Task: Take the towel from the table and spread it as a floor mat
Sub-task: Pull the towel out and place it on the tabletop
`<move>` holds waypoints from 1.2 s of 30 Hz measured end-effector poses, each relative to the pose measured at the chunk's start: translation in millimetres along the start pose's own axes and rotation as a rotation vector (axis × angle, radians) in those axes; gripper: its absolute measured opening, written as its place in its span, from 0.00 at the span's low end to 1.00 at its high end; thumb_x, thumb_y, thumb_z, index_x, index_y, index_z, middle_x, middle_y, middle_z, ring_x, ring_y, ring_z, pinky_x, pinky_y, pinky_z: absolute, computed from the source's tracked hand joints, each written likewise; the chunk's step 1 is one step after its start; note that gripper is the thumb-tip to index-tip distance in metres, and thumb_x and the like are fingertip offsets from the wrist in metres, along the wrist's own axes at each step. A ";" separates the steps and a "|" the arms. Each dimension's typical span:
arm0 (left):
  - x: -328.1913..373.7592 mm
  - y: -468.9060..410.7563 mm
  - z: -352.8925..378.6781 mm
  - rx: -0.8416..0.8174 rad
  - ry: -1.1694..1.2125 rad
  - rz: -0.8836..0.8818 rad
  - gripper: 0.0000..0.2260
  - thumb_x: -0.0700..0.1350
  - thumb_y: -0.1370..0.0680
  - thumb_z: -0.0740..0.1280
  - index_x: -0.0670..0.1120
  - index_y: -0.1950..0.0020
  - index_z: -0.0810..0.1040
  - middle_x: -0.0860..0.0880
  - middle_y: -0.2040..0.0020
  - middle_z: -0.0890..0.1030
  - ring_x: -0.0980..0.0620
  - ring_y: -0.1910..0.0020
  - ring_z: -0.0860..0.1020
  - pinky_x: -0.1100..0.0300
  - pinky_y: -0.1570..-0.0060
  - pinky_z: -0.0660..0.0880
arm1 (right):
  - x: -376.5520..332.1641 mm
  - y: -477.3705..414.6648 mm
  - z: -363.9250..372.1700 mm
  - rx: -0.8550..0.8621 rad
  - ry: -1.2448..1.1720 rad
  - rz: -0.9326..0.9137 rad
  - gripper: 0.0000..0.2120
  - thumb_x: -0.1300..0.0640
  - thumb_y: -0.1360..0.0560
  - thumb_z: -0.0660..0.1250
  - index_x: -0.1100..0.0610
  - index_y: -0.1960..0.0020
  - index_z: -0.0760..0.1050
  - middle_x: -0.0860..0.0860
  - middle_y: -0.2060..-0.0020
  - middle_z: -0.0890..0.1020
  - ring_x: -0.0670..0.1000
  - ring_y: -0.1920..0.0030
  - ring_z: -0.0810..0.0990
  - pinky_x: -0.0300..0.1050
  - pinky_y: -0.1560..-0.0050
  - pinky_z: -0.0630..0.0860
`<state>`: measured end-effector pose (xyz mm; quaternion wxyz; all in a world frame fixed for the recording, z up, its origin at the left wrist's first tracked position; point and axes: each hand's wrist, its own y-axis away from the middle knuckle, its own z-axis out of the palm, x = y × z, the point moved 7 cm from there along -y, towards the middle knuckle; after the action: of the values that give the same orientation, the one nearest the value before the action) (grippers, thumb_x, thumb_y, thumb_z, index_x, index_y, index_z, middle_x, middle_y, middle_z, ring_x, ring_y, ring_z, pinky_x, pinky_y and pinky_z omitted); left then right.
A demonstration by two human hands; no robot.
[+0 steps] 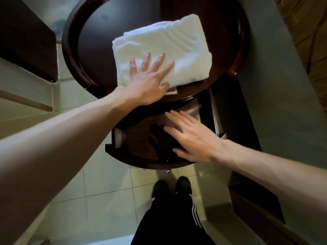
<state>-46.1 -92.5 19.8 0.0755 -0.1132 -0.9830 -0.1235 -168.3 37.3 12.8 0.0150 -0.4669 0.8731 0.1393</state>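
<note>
A folded white towel lies on the round dark wooden table, toward its right side. My left hand rests flat on the towel's near edge, fingers straight and spread, thumb tucked at the towel's lower edge. My right hand hovers with straight fingers over the lower shelf or open drawer under the tabletop, holding nothing.
The floor is pale tile. My two dark shoes stand just in front of the table. Dark furniture stands at the upper left and a dark cabinet edge at the right.
</note>
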 end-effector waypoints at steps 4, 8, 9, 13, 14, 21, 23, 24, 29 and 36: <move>-0.2 0.5 0.8 0.006 -0.004 0.002 0.28 0.56 0.22 0.53 0.62 0.24 0.47 0.53 0.21 0.43 0.43 0.24 0.37 0.36 0.33 0.30 | -19.6 5.9 20.8 -0.054 -0.046 -0.051 0.34 0.42 0.31 0.68 0.59 0.31 0.67 0.66 0.28 0.62 0.63 0.27 0.58 0.56 0.25 0.53; -0.2 -0.3 2.4 0.017 -0.003 0.005 0.28 0.56 0.23 0.52 0.62 0.24 0.47 0.53 0.21 0.43 0.43 0.24 0.37 0.36 0.34 0.29 | -33.2 11.2 39.4 -0.118 -0.077 -0.087 0.35 0.39 0.32 0.68 0.57 0.32 0.68 0.65 0.28 0.62 0.62 0.27 0.59 0.55 0.26 0.48; -0.4 -0.7 2.7 0.019 -0.001 0.006 0.28 0.56 0.23 0.52 0.62 0.24 0.47 0.53 0.21 0.43 0.43 0.24 0.37 0.36 0.34 0.29 | -35.0 12.7 43.0 -0.130 -0.081 -0.087 0.35 0.39 0.33 0.68 0.57 0.32 0.68 0.65 0.28 0.62 0.62 0.27 0.59 0.55 0.27 0.47; 0.0 -1.3 3.4 0.029 0.000 0.007 0.28 0.56 0.23 0.52 0.62 0.24 0.47 0.53 0.21 0.44 0.43 0.24 0.37 0.36 0.34 0.29 | -38.0 17.4 54.7 -0.158 -0.057 -0.083 0.37 0.40 0.35 0.71 0.56 0.32 0.68 0.65 0.29 0.64 0.63 0.27 0.61 0.55 0.28 0.47; -0.1 -1.2 3.5 0.030 -0.001 0.007 0.28 0.56 0.23 0.52 0.62 0.24 0.47 0.53 0.21 0.44 0.43 0.24 0.38 0.36 0.34 0.29 | -37.3 17.6 56.3 -0.153 -0.045 -0.078 0.37 0.40 0.35 0.72 0.56 0.32 0.68 0.65 0.29 0.64 0.63 0.28 0.61 0.55 0.28 0.47; 1.1 -0.5 4.3 0.030 0.015 0.003 0.28 0.56 0.24 0.51 0.62 0.24 0.47 0.53 0.21 0.43 0.44 0.24 0.36 0.37 0.35 0.27 | -24.5 12.7 55.2 -0.088 0.028 -0.046 0.40 0.37 0.39 0.74 0.58 0.35 0.69 0.67 0.30 0.65 0.64 0.29 0.62 0.58 0.29 0.52; 1.3 -0.6 4.0 0.030 0.012 0.000 0.28 0.56 0.23 0.51 0.62 0.24 0.47 0.53 0.21 0.43 0.44 0.24 0.36 0.37 0.35 0.27 | -23.6 12.7 55.0 -0.077 0.045 -0.052 0.41 0.37 0.39 0.74 0.59 0.35 0.68 0.67 0.30 0.63 0.65 0.28 0.60 0.59 0.28 0.51; 1.5 -0.4 4.0 0.030 0.014 0.000 0.28 0.56 0.23 0.52 0.62 0.24 0.47 0.53 0.21 0.42 0.44 0.24 0.36 0.38 0.35 0.27 | -22.6 13.3 54.5 -0.070 0.052 -0.046 0.42 0.36 0.39 0.73 0.59 0.34 0.68 0.67 0.29 0.62 0.65 0.28 0.59 0.60 0.28 0.50; 1.2 -0.1 3.7 0.028 0.031 -0.002 0.27 0.55 0.22 0.52 0.62 0.24 0.47 0.53 0.21 0.42 0.45 0.24 0.35 0.38 0.35 0.26 | -14.9 13.9 48.3 -0.025 0.090 0.008 0.45 0.35 0.41 0.74 0.60 0.34 0.67 0.68 0.29 0.60 0.66 0.27 0.57 0.62 0.28 0.49; 3.4 0.7 3.4 0.025 0.050 -0.023 0.27 0.54 0.21 0.54 0.63 0.24 0.47 0.53 0.21 0.42 0.45 0.24 0.34 0.39 0.35 0.26 | -4.2 8.1 41.3 0.005 0.100 0.081 0.47 0.36 0.42 0.75 0.61 0.33 0.66 0.70 0.29 0.60 0.67 0.27 0.57 0.65 0.28 0.53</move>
<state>-49.6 -90.2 17.3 0.1001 -0.0979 -0.9835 -0.1149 -176.9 55.6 -24.4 -0.0329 -0.4376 0.8913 0.1143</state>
